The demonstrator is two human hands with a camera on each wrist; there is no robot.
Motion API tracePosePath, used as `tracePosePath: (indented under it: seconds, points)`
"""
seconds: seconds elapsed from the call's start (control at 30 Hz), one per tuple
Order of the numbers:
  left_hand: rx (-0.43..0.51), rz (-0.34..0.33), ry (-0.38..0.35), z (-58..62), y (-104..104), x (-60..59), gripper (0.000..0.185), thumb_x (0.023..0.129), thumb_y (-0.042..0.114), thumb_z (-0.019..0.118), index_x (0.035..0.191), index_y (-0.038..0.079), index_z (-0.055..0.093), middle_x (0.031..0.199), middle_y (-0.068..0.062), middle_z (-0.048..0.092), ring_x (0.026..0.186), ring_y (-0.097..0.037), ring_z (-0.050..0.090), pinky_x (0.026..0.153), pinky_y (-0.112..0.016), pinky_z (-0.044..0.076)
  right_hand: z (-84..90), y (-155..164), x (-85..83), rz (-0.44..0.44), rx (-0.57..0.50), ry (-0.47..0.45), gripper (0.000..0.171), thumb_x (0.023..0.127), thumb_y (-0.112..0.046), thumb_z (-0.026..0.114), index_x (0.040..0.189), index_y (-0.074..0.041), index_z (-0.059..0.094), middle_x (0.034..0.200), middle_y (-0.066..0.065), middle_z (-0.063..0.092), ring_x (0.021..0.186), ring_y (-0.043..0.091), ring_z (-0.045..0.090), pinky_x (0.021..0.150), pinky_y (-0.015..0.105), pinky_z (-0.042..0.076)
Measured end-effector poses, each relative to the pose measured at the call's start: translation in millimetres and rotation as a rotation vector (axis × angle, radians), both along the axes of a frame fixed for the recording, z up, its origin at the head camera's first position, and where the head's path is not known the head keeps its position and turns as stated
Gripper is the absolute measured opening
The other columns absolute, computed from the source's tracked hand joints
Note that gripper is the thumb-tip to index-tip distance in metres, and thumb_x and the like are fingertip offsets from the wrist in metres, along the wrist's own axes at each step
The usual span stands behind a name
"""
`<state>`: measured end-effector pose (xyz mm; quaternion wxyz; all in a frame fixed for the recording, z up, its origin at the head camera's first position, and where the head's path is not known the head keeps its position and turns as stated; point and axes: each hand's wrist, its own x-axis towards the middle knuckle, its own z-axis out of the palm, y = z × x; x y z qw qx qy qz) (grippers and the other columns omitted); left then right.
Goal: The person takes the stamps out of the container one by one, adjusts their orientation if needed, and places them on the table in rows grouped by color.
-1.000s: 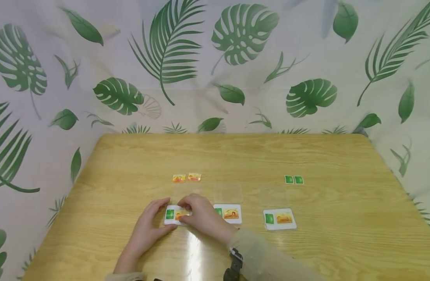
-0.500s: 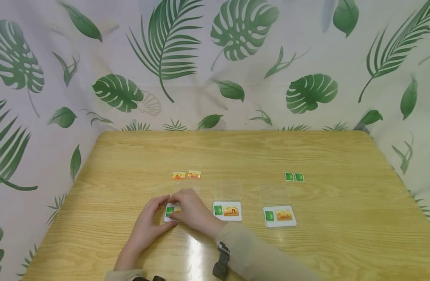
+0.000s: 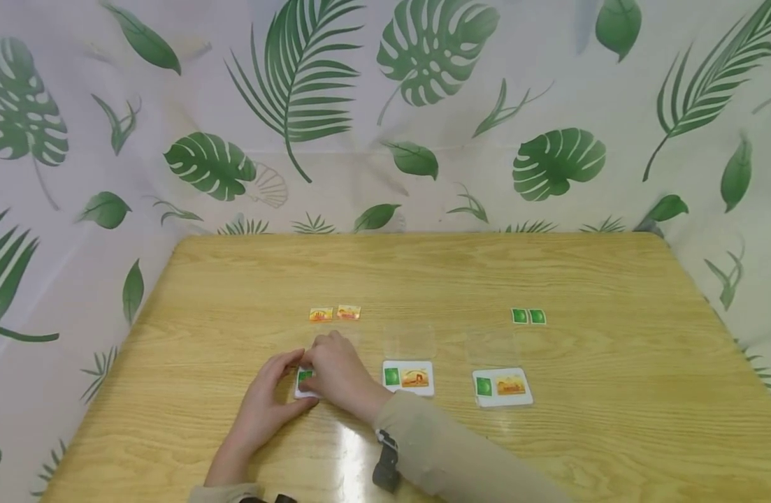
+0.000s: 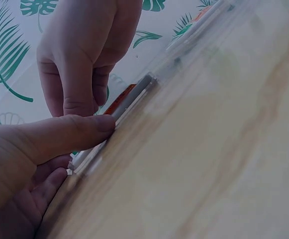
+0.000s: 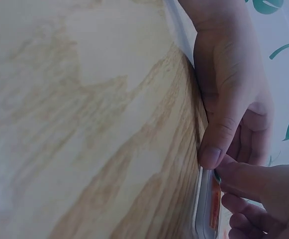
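Observation:
A white card [image 3: 305,378] with a green sticker, in a clear sleeve, lies on the wooden table [image 3: 423,279] front left of centre. My left hand [image 3: 283,385] holds its left end, fingers at the far edge and thumb at the near edge. My right hand [image 3: 325,370] covers the card's right half, its curled fingers on it. In the left wrist view my left thumb [image 4: 59,134] presses the card's edge [image 4: 134,97]. The right wrist view shows the card [image 5: 209,214] edge-on, with an orange patch, between both hands' fingers.
Two more sleeved cards lie to the right, a middle one [image 3: 408,378] and a right one [image 3: 502,387]. Behind them rest clear empty sleeves [image 3: 409,340]. Two orange stickers [image 3: 335,314] and two green stickers [image 3: 528,316] sit farther back. A leaf-print cloth surrounds the table.
My right hand has slid left over the card, hiding its orange sticker and most of its face. The left hand has stayed at the card's left end.

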<state>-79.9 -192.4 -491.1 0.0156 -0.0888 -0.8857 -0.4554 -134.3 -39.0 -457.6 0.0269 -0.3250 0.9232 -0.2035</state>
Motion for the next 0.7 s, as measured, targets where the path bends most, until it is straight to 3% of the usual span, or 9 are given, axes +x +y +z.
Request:
tracePosePath:
  seconds: [0.17,0.37,0.7]
  points:
    - [0.001,-0.004,0.006,1.0,-1.1,-1.5,0.073,0.067,0.032,0.079,0.130,0.017,0.045,0.129,0.001,0.048,0.116,-0.020,0.046,0.100,-0.044,0.036,4.3,-2.7,-1.6,0.015,0.013,-0.009,0.024,0.068,-0.034,0.076,0.087,-0.019,0.074,0.076,-0.007,0.060,0.073,0.010,0.043,0.068,0.020,0.035]
    - [-0.003,-0.014,0.002,0.1,-1.4,-0.7,0.072,0.068,0.031,0.078,0.130,0.017,0.045,0.129,0.002,0.047,0.117,-0.020,0.046,0.100,-0.044,0.036,6.8,-3.7,0.6,0.046,0.079,0.060,0.018,0.070,-0.035,0.074,0.081,-0.021,0.074,0.076,-0.007,0.060,0.069,0.009,0.043,0.062,0.018,0.034]
    - [0.000,0.001,0.008,0.8,-0.4,-1.0,0.071,0.067,0.028,0.080,0.128,0.018,0.046,0.128,0.002,0.048,0.115,-0.017,0.047,0.101,-0.041,0.036,7.3,-5.0,-0.8,0.036,0.033,0.026,0.013,0.071,-0.025,0.075,0.081,-0.018,0.074,0.072,-0.006,0.060,0.067,0.009,0.042,0.060,0.018,0.033]
